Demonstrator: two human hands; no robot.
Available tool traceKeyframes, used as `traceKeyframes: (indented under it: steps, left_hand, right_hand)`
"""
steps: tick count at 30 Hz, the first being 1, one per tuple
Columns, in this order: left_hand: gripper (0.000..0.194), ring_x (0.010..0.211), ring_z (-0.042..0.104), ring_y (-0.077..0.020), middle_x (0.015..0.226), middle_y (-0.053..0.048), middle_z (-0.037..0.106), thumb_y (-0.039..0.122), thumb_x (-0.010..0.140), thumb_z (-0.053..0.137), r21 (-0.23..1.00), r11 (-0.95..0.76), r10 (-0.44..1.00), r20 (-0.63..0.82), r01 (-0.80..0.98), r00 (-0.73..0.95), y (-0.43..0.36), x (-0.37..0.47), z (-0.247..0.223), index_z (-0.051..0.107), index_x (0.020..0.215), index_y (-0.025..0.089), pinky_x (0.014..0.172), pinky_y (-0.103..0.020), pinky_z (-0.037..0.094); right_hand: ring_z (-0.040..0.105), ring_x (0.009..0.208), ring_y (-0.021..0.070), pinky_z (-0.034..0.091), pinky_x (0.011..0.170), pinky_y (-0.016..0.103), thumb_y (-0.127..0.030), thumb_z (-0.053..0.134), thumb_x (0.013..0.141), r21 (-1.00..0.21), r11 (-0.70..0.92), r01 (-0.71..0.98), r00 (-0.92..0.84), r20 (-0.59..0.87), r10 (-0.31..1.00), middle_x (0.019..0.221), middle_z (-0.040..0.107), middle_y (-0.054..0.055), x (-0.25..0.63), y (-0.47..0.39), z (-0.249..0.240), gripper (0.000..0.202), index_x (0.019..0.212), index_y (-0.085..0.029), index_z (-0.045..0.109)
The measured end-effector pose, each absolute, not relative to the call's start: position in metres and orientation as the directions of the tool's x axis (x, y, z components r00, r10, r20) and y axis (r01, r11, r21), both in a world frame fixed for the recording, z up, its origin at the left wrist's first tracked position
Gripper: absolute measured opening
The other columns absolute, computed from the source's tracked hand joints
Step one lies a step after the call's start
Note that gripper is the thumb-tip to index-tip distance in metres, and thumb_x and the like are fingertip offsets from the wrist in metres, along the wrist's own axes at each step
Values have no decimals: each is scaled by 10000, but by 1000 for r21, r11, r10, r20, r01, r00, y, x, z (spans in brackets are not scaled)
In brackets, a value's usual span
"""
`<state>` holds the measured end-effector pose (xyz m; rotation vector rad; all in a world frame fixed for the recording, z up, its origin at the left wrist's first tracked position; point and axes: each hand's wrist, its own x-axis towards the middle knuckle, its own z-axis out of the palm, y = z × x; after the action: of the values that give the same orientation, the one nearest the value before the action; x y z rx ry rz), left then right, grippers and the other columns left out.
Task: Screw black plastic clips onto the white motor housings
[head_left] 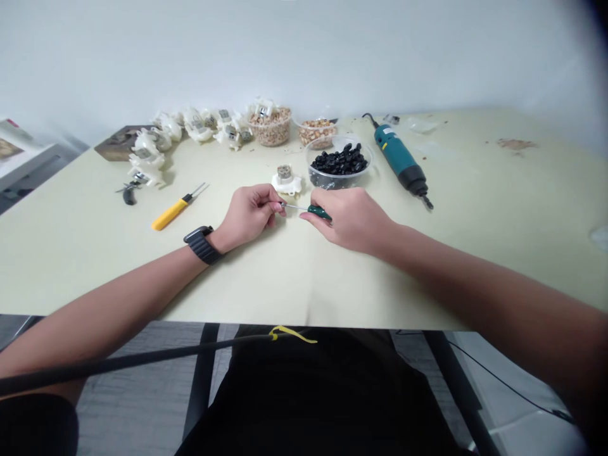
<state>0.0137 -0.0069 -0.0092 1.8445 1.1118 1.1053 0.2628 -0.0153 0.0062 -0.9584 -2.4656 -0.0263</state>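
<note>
The green tool is gripped by its handle in the right hand, fingers curled round it, over the middle of the table; its shaft is pointed towards the left edge. At the shaft's tip, a tiny dark piece is pinched between thumb and fingertips of the left hand; what it is cannot be told. Just beyond, a white part is set beside a tub of black pieces. Towards the left edge a yellow screwdriver is laid; right of the tub, a drill. More white parts are lined up near the far left corner.
</note>
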Motion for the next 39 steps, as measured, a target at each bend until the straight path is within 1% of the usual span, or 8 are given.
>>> traceKeyframes:
  steps: [7,11,15,19,25,30,35,39]
  left_hand:
    - [140,455,554,-63,725,-35,747,131,868,688,901,-362,916,296,238,272,-7,16,-8,653,734,152,440,-180,421]
    - [154,459,557,-67,710,-35,737,145,873,724,909,-355,921,299,219,248,-6,16,-10,648,740,156,437,-178,418]
    - [150,461,554,-68,724,-35,745,145,860,747,910,-349,922,289,225,258,-5,15,-11,651,745,160,441,-186,438]
    - [129,463,561,-68,726,-34,748,126,866,704,904,-355,921,294,238,257,-6,15,-11,659,749,155,445,-185,441]
    - [131,462,562,-72,727,-35,755,132,863,695,907,-343,923,278,243,265,-7,16,-8,652,741,157,446,-190,438]
    - [142,470,569,-67,747,-45,762,129,856,709,909,-342,921,274,239,277,-7,17,-7,647,732,154,449,-182,433]
    - [160,459,558,-64,730,-38,750,160,870,723,919,-332,926,274,212,261,-7,16,-8,639,734,156,441,-178,434]
    - [149,460,563,-66,739,-38,755,146,856,714,912,-345,921,283,222,269,-8,17,-9,637,729,160,441,-184,432]
  right_hand:
    - [492,705,156,331,710,306,-247,690,944,-381,801,463,-573,561,598,804,622,13,262,-9,4,180,890,-213,522]
    - [457,649,156,287,676,320,-316,625,992,-439,706,556,-513,487,707,742,580,11,257,-12,7,156,949,-202,527]
    - [416,636,159,256,662,332,-319,533,1054,-398,678,618,-538,416,733,727,580,30,259,-13,11,192,901,-207,512]
    - [421,636,144,281,668,315,-300,656,990,-374,747,550,-581,471,664,775,619,22,262,-12,9,170,917,-208,534]
    - [493,678,145,318,670,301,-252,690,958,-366,799,477,-560,573,598,752,603,1,262,-15,6,180,844,-206,558]
    - [578,778,169,395,736,299,-191,694,934,-374,843,386,-546,645,536,850,672,32,262,-11,5,122,863,-194,596]
    - [535,682,166,367,700,315,-342,712,954,-474,740,477,-498,549,672,775,632,11,260,-10,7,187,982,-197,597]
    - [476,627,152,313,670,327,-385,611,1023,-545,621,563,-459,419,783,681,581,1,259,-11,9,266,831,-212,547]
